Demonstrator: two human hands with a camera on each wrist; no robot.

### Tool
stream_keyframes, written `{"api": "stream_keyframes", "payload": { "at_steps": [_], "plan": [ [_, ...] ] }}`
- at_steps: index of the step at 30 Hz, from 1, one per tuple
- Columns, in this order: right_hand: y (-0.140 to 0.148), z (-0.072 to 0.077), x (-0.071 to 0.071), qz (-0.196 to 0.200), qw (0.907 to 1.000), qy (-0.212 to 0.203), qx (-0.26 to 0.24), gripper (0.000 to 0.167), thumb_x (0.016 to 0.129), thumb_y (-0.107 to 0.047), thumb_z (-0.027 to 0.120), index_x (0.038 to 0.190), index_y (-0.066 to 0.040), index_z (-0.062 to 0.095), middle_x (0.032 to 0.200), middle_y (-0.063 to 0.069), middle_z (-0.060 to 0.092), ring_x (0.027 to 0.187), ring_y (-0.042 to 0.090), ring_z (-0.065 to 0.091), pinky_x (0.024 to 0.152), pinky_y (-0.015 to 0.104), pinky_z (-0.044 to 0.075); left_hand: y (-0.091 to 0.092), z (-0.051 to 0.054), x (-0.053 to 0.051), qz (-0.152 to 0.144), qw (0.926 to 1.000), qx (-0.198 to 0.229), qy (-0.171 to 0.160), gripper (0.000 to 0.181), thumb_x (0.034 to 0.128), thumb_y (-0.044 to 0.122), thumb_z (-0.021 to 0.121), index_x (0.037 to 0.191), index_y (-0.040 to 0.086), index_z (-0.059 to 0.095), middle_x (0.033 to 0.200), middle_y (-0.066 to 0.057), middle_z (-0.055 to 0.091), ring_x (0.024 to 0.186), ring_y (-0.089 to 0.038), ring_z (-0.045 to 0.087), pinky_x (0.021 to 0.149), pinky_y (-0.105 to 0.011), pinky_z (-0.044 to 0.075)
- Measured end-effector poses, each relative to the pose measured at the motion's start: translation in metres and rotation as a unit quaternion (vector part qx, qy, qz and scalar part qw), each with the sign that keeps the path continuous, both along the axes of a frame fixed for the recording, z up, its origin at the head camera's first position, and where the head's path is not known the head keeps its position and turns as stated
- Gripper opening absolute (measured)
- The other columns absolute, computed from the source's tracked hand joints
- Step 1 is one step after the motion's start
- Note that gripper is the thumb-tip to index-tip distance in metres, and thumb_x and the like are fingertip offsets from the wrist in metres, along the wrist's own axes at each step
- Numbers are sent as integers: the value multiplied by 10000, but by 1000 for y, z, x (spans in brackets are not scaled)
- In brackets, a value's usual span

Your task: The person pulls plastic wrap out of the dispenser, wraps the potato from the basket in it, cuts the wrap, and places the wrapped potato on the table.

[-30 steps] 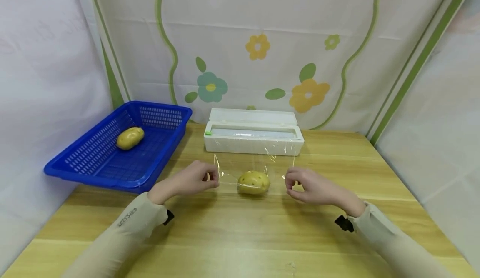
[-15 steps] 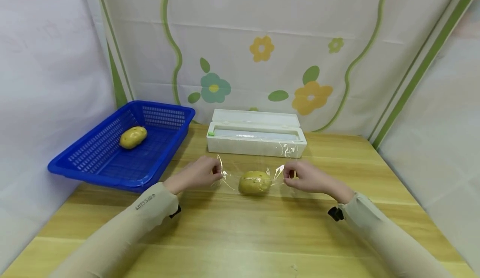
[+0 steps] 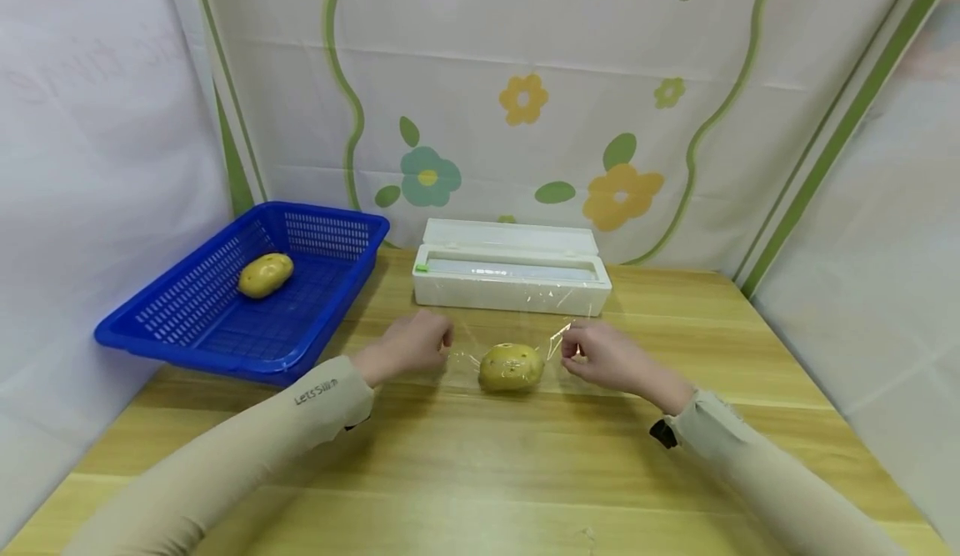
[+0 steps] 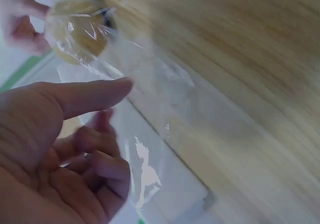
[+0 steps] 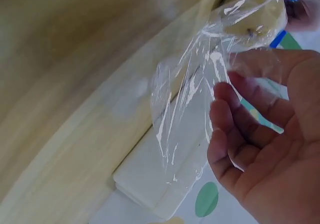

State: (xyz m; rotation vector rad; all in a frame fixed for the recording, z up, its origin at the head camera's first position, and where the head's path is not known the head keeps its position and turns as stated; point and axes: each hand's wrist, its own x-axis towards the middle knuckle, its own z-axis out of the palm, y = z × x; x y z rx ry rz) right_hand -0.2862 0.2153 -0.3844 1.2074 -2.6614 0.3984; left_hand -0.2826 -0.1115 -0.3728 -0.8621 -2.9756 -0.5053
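Between left hand (image 3: 411,344) and right hand (image 3: 606,358): potato (image 3: 511,368), long axis left-right; both hands apparently pinch clear film (image 5: 199,92).

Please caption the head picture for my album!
Left hand and right hand flank a potato under clear film, open white box behind.

From my end, only one piece of text comes through in part: dark lettering (image 3: 316,391) on the left sleeve (image 3: 247,449), beginning "Lets", its later letters too blurred for me. Faint writing on the left cloth (image 3: 112,147) and a cut-off mark topping the back cloth (image 3: 450,56) I can't make out.
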Motion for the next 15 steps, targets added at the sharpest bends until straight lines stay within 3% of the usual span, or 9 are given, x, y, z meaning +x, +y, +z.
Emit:
{"api": "stream_keyframes", "payload": {
  "at_steps": [4, 8, 11, 15],
  "plan": [
    [-1, -4, 9, -27, 9983, 572, -69, 195, 747, -98, 827, 773, -145, 640, 835, -33, 568, 755, 141, 540, 658, 337, 482, 7, 4, 13, -675, 9957, 235, 591, 159, 821, 66, 716, 966, 89, 657, 838, 13, 643, 717, -136, 597, 595, -308, 503],
    [-4, -5, 17, 333, 9912, 1193, -461, 199, 734, -122, 851, 794, -138, 663, 859, -9, 562, 789, 170, 534, 688, 373, 469, 14, 3, 21, -1442, 9824, 480, 1086, 227, 878, 164, 739, 1090, 106, 680, 995, -17, 651, 755, -121, 616, 601, -267, 503],
    [-10, -1, 22, 1021, 9764, 1712, -830, 184, 739, -127, 847, 850, -121, 701, 914, 34, 580, 835, 208, 549, 724, 404, 470, 19, 2, 21, -1678, 9761, 469, 1296, 307, 863, 210, 771, 1148, 122, 696, 1047, -22, 642, 795, -121, 631, 623, -244, 509],
    [-18, 4, 27, 1964, 9473, 2311, -1036, 123, 850, -181, 774, 941, -104, 742, 979, 95, 602, 883, 261, 570, 741, 417, 492, 27, 3, 18, -1789, 9736, 286, 1389, 310, 852, 253, 792, 1134, 140, 733, 1070, 2, 657, 878, -123, 641, 687, -247, 524]
  ]
}}
